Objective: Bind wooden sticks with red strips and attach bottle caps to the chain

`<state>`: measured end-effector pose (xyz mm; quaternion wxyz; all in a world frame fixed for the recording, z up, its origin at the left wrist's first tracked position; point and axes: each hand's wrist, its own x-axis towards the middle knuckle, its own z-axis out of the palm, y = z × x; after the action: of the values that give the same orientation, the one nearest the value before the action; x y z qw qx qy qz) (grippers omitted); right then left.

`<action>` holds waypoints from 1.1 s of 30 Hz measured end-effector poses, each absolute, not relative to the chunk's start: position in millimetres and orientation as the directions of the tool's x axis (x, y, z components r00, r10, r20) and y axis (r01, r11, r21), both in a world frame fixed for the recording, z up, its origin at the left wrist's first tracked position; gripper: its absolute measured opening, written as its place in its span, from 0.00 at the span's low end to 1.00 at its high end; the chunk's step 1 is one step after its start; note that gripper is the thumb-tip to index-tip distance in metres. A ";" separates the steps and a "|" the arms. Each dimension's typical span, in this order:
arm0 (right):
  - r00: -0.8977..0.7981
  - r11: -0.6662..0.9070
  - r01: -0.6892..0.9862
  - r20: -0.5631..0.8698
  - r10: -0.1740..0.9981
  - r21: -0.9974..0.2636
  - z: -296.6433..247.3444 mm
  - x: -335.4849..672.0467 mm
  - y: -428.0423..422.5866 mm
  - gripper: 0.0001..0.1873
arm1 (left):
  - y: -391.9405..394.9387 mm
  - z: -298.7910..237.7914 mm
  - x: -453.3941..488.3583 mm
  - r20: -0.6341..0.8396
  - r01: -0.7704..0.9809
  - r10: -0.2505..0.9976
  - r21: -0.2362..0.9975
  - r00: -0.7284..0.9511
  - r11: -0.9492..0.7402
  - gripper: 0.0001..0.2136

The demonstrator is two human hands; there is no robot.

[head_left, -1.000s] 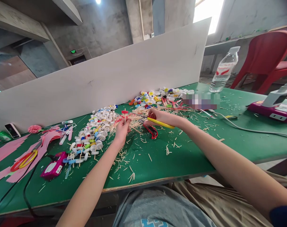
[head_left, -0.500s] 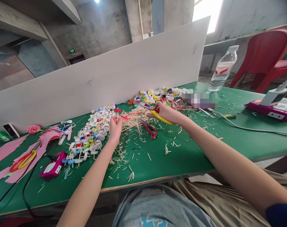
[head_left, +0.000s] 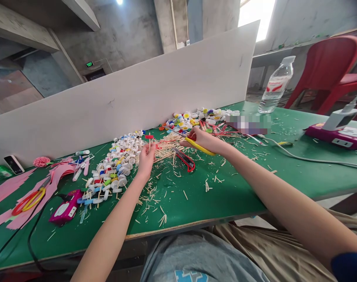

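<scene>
Bottle caps are heaped along the back edge of the worktop, up against a partition board, while a box cutter is laid just in front, scissors are placed toward the left end, and a power strip is set at the right end!

Yellow scissors handles, red-and-black utility knife, green tabletop, multicoloured bottle caps, pink paper

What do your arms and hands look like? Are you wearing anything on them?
The left hand and the right hand wear no gloves, and both forearms are bare. A dark navy sleeve shows on the right arm at the edge of the view. Below, there is a grey shirt with a light blue print, and loose khaki cloth over the lap.
</scene>
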<state>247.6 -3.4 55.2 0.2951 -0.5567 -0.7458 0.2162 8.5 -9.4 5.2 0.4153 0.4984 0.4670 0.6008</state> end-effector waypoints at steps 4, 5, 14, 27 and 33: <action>-0.226 0.311 0.724 0.214 0.950 -0.616 55.4 249.8 -2.4 0.32 | -13.4 5.0 15.1 0.256 0.073 0.960 0.966 -0.114 -0.249 0.20; -0.226 0.319 0.730 0.227 0.947 -0.604 55.2 251.3 -1.1 0.32 | -13.9 4.7 15.7 0.260 0.087 0.960 0.964 -0.106 -0.251 0.20; -0.174 0.322 0.817 0.329 0.928 -0.478 74.2 264.6 21.5 0.37 | -13.0 1.0 20.2 0.216 0.213 0.974 0.957 -0.061 -0.199 0.19; -0.253 0.400 0.840 0.386 0.887 -0.368 150.2 268.4 29.6 0.39 | -15.9 -1.6 25.1 0.243 0.339 0.969 0.909 0.037 -0.241 0.20; -0.228 0.360 0.886 0.400 0.888 -0.292 171.3 279.7 34.4 0.41 | -14.2 -1.9 19.1 0.232 0.255 0.972 0.943 -0.043 -0.214 0.18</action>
<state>279.7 34.4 171.3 0.2561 -0.5659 -0.7837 0.0016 19.1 -14.2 -1.9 0.3552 0.5934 0.5167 0.5047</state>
